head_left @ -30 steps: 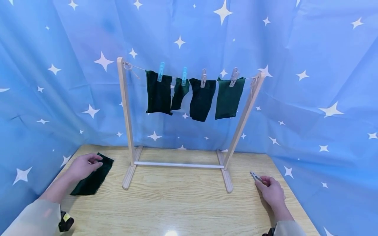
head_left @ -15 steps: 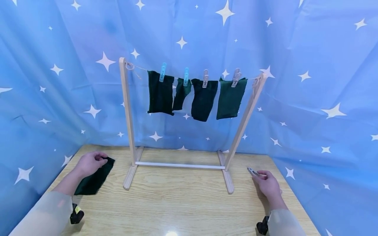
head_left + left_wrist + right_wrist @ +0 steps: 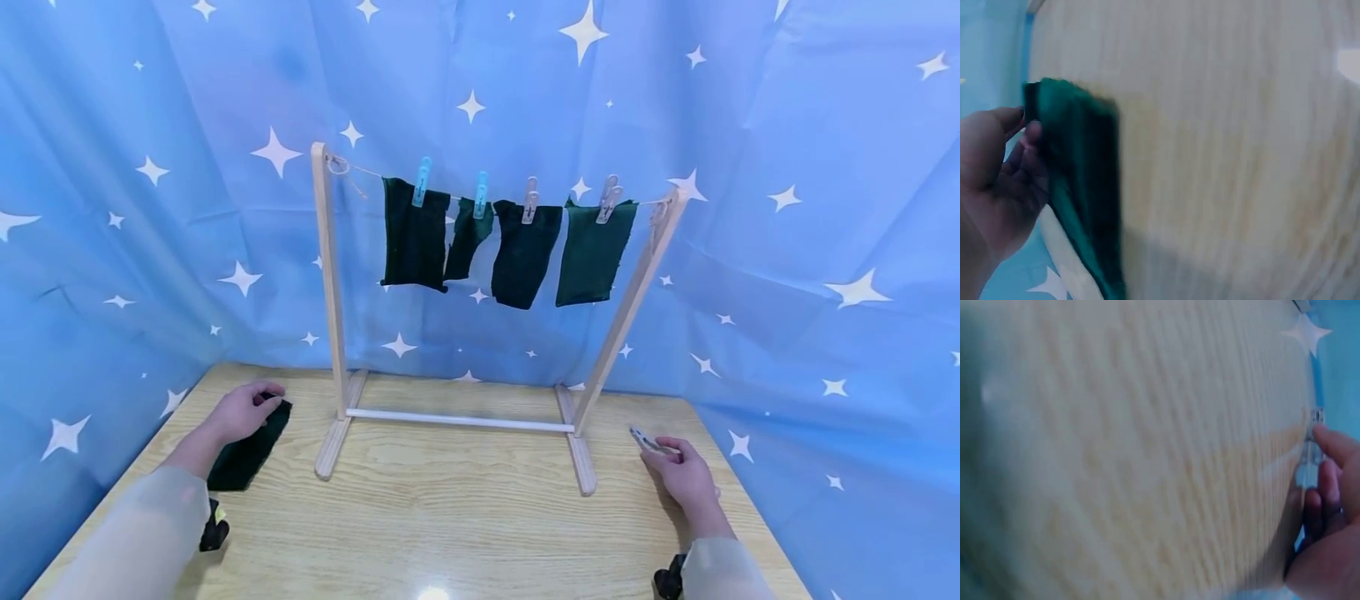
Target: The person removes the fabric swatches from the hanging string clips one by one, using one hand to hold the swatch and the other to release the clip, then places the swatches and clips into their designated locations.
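Note:
My left hand (image 3: 242, 414) pinches the upper end of a dark green cloth (image 3: 247, 458) at the left of the table. In the left wrist view the cloth (image 3: 1085, 162) hangs from the thumb and fingertips as a folded strip. Over on the right, my right hand (image 3: 686, 473) holds a clear clothespin (image 3: 647, 440) by one end, its tip pointing away to the left. The right wrist view shows the clothespin (image 3: 1314, 434) between thumb and fingers at the frame's edge, partly hidden by them.
A wooden drying rack (image 3: 332, 283) stands at the back middle. On its string hang several dark green cloths (image 3: 415, 237), held by blue clothespins (image 3: 422, 182) and clear clothespins (image 3: 530, 201). A white bar (image 3: 457, 420) joins the rack's feet. Behind is a blue star-patterned curtain (image 3: 787, 275).
My left hand has closed on the cloth's far end and moved slightly right and away, drawing the cloth along. My right hand shifted slightly left with the clothespin, then stayed nearly still.

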A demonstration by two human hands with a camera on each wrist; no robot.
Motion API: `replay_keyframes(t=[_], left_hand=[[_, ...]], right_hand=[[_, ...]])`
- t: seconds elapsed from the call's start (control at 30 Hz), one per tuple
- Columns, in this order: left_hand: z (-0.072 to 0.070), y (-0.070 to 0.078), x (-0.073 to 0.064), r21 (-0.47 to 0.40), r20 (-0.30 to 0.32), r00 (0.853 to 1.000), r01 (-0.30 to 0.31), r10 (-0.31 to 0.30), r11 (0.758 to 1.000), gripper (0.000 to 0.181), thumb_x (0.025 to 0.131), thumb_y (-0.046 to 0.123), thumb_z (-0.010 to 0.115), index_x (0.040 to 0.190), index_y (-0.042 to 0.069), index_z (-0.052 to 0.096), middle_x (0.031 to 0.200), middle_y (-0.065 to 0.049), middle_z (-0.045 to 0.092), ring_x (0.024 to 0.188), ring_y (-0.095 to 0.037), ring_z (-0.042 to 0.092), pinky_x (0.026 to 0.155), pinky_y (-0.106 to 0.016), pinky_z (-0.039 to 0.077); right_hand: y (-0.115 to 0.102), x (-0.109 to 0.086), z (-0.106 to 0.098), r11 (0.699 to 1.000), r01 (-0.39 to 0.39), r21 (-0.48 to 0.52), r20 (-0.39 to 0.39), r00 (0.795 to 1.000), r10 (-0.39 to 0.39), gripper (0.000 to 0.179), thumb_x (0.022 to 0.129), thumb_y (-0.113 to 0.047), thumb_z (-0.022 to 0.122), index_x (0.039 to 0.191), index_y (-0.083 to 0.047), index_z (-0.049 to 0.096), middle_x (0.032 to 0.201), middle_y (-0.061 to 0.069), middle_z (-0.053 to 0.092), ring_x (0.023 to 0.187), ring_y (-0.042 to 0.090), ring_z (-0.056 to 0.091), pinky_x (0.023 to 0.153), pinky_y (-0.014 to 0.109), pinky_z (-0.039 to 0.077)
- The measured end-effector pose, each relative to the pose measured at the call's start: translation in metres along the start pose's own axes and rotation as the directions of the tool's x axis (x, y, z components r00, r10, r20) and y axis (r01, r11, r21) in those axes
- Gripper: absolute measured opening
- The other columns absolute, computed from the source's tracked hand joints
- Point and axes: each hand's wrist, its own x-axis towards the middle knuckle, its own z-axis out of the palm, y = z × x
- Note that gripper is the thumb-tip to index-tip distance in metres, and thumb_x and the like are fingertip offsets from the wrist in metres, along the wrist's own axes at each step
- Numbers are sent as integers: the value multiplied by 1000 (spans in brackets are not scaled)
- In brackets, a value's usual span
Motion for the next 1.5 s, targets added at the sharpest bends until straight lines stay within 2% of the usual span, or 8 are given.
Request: replay_keyframes(t=[0.33,0.57,0.77,1.03,1.2,1.3,1.37,1.5], left_hand=[[2,-8,-1,66,-35,998,-59,61,996,7,113,7,57,111,1,58,86,-7,54,76,-21,49,72,-37,41],[5,-12,-2,-3,-91,991,-100,99,995,9,109,-2,59,106,-3,51,90,-15,57,79,-23,61,70,-33,51],[5,-11,-4,39,-67,995,-67,70,997,38,109,5,63,138,-18,55,119,-38,58,106,-48,62,87,-57,57],[5,-14,-5,51,-40,999,-1,3,999,58,113,20,61,157,-14,45,150,-51,29,132,-71,44,105,-79,43],[1,-18,-7,-6,-88,995,-45,44,999,55,111,16,66,154,-13,49,147,-46,46,106,-49,66,89,-58,58],[-6,-17,-12,-38,-127,991,-48,43,998,48,109,13,68,150,-9,58,139,-39,59,90,-28,67,73,-36,57],[-13,-16,-17,-21,-125,991,-45,42,999,44,108,15,70,145,-8,63,131,-33,65,92,-27,67,73,-33,56],[-32,-17,-28,83,21,999,-43,41,996,59,102,25,80,145,-10,62,124,-31,67,109,-42,66,83,-45,59]], right_hand=[[1,-2,-5,1000,-7,25,66,998,6,83,106,-58,67,165,-5,41,139,21,58,121,34,55,94,42,43],[1,-2,-5,998,-3,58,80,997,-1,85,106,-54,68,165,-1,38,138,22,58,121,34,56,95,41,47],[2,-1,-6,999,5,37,72,997,-7,84,106,-53,69,164,0,39,130,16,63,113,26,58,90,33,45],[2,0,-5,999,12,51,72,997,-16,84,106,-52,70,165,0,39,133,17,61,115,27,57,91,34,45],[2,0,-3,998,17,54,90,996,-22,82,108,-52,67,165,-1,39,138,21,56,117,30,55,91,35,45],[1,-2,-3,999,10,49,91,996,-15,81,108,-51,67,165,0,38,140,23,55,119,31,55,92,35,45],[1,-2,-3,999,10,53,87,996,-14,81,109,-50,66,165,1,38,140,23,55,119,32,55,91,35,45],[1,-1,-5,999,9,51,80,997,-13,81,108,-51,67,164,1,39,137,21,56,118,31,55,90,34,45]])
